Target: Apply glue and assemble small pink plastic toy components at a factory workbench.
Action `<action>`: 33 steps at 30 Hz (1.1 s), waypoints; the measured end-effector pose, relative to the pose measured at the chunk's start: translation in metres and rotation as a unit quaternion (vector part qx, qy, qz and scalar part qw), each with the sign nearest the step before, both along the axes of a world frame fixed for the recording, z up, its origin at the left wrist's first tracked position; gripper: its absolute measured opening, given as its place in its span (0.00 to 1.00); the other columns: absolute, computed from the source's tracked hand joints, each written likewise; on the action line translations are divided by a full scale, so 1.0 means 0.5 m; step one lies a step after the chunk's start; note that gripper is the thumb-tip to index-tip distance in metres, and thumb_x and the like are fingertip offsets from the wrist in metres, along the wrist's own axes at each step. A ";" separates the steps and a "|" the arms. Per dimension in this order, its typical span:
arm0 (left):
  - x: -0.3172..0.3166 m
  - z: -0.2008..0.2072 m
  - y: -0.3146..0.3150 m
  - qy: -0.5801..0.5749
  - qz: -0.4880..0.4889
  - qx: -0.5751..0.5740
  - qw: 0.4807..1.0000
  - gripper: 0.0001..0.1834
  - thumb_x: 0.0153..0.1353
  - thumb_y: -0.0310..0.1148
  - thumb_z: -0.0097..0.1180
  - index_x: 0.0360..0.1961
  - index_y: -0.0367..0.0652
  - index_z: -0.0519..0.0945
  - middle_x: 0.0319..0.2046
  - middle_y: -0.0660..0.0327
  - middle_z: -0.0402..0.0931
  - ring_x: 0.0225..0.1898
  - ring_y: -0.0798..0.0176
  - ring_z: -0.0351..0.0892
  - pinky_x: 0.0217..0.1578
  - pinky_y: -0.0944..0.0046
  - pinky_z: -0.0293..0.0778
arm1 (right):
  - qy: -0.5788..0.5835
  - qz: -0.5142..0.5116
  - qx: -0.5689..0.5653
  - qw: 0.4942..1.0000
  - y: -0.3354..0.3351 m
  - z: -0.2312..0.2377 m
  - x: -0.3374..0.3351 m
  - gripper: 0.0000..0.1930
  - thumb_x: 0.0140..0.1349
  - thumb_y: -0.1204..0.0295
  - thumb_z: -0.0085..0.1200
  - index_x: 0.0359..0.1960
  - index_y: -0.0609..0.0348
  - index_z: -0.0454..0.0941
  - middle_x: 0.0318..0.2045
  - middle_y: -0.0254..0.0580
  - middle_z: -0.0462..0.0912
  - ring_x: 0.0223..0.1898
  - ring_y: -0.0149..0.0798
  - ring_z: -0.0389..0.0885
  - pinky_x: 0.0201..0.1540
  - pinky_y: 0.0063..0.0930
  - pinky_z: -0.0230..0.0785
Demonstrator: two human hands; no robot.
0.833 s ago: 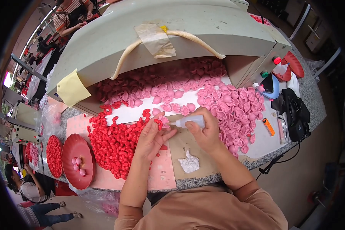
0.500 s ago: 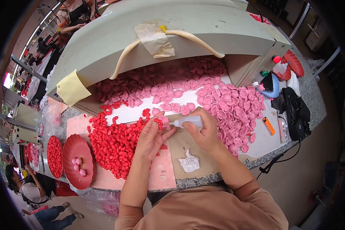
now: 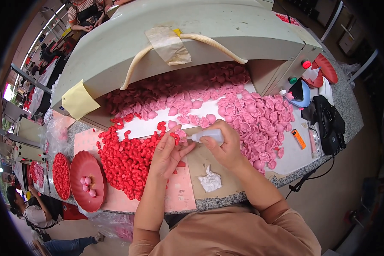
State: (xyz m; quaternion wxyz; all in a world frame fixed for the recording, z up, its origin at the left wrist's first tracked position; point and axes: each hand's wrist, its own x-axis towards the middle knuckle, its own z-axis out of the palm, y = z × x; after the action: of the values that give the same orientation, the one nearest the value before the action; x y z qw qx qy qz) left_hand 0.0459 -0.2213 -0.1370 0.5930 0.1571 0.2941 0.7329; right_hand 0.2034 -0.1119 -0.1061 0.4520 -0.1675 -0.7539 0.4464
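Between the fingertips of my left hand point(image 3: 166, 154) is a pink petal-shaped piece point(image 3: 181, 135), with a small red piece point(image 3: 175, 138) beside it in the same pinch. My right hand point(image 3: 228, 149) is closed round a whitish squeeze bottle point(image 3: 211, 136), held nearly level. The bottle's narrow tip points left and reaches the pink piece; whether it touches cannot be made out. A heap of small red pieces point(image 3: 126, 166) lies left of my left hand. To the right of my right hand spreads a pile of pink petal-shaped pieces point(image 3: 262, 115).
A grey-green hooded machine point(image 3: 226, 32) arches over more pink pieces. A crumpled white tissue point(image 3: 210, 179) lies between my forearms. At left stand a red scalloped dish point(image 3: 79, 187) and a tray of red pieces point(image 3: 61, 175). An orange lighter point(image 3: 299, 139) and black bag point(image 3: 330, 128) lie right.
My hands hold almost the same pose, bottle tip still at the pink piece. The whole view has shifted slightly. At lower left, a person's legs have moved.
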 end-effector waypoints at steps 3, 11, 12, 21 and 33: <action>0.003 0.002 0.001 -0.001 -0.004 0.001 1.000 0.24 0.64 0.36 0.48 0.60 0.42 0.63 0.44 0.60 0.73 0.42 0.65 0.74 0.54 0.47 0.69 | -0.003 -0.002 -0.017 1.000 0.001 -0.002 0.005 0.14 0.58 0.62 0.56 0.31 0.62 0.73 0.26 0.38 0.77 0.26 0.28 0.73 0.28 0.21 0.64; -0.021 0.015 -0.009 -0.044 0.038 0.020 0.998 0.25 0.64 0.35 0.48 0.61 0.45 0.60 0.45 0.63 0.71 0.42 0.68 0.71 0.53 0.52 0.70 | 0.138 0.030 -0.251 0.958 0.043 0.033 0.033 0.11 0.59 0.71 0.54 0.37 0.60 0.65 0.30 0.39 0.76 0.29 0.29 0.76 0.32 0.23 0.70; -0.025 0.017 -0.011 -0.049 0.042 0.023 0.998 0.25 0.64 0.35 0.48 0.62 0.45 0.59 0.46 0.62 0.70 0.43 0.68 0.72 0.53 0.53 0.70 | 0.129 0.032 -0.254 0.958 0.049 0.037 0.043 0.11 0.58 0.74 0.55 0.37 0.60 0.64 0.31 0.40 0.76 0.29 0.29 0.76 0.33 0.23 0.71; -0.036 0.033 -0.017 -0.097 0.045 0.067 0.992 0.26 0.65 0.33 0.46 0.63 0.41 0.56 0.47 0.59 0.71 0.43 0.66 0.74 0.53 0.57 0.71 | -0.231 -0.058 -0.030 0.971 0.096 0.002 0.104 0.12 0.51 0.80 0.58 0.38 0.60 0.71 0.32 0.38 0.76 0.36 0.34 0.75 0.39 0.26 0.69; -0.043 0.049 -0.028 -0.091 0.065 0.070 0.991 0.24 0.66 0.32 0.45 0.62 0.40 0.58 0.40 0.61 0.74 0.42 0.66 0.75 0.51 0.59 0.72 | -0.305 0.008 -0.014 0.952 0.020 -0.040 0.042 0.21 0.50 0.80 0.57 0.48 0.56 0.74 0.34 0.38 0.79 0.37 0.35 0.77 0.41 0.26 0.69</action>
State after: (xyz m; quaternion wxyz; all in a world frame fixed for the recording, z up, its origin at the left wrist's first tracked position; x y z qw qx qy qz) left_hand 0.0242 -0.2353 -0.1124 0.5561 0.1114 0.1968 0.7998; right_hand 0.2241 -0.1021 -0.1263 0.1945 -0.2960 -0.8510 0.3877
